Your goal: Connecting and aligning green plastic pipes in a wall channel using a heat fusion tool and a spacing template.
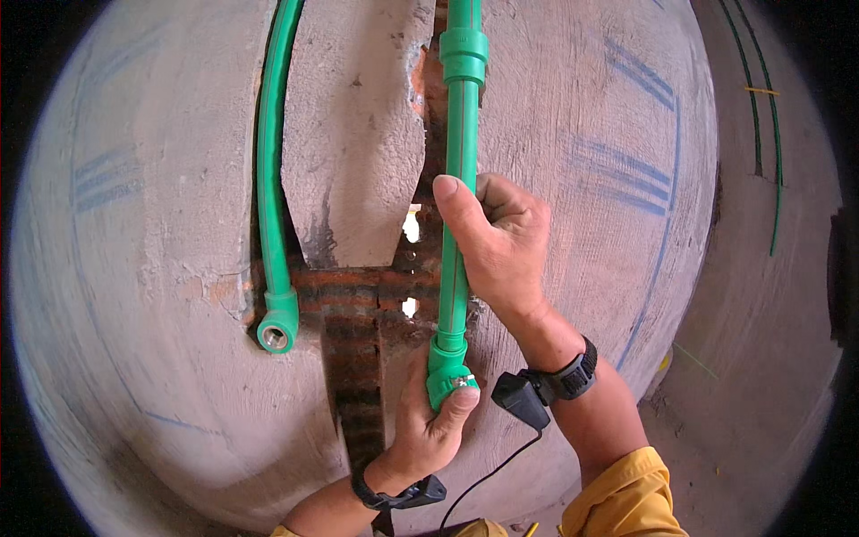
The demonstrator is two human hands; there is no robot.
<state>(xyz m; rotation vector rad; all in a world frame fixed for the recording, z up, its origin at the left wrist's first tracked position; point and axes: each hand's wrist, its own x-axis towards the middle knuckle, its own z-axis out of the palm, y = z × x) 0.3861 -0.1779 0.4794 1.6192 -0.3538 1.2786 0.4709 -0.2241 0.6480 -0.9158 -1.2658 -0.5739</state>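
Note:
A green plastic pipe point(461, 134) runs down in front of a chased wall, with a wider coupling point(463, 55) near its top. Around the pipe's middle, my right hand point(503, 237) is closed with the thumb lying along its front. At the pipe's lower end sits a green elbow fitting point(450, 380), which my left hand point(425, 421) grips from below, thumb pressed near its metal-lined mouth. To the left, a second green pipe point(271, 179) lies in its own groove and ends in an elbow point(278, 329) with a round metal opening.
The plastered wall point(555, 116) has rough-cut channels with exposed brick point(358, 291) and small light-filled holes. Blue lines point(640, 170) mark the plaster. Thin green conduits point(761, 98) run down at the far right. A black cable point(492, 474) hangs from my right wrist device point(523, 398).

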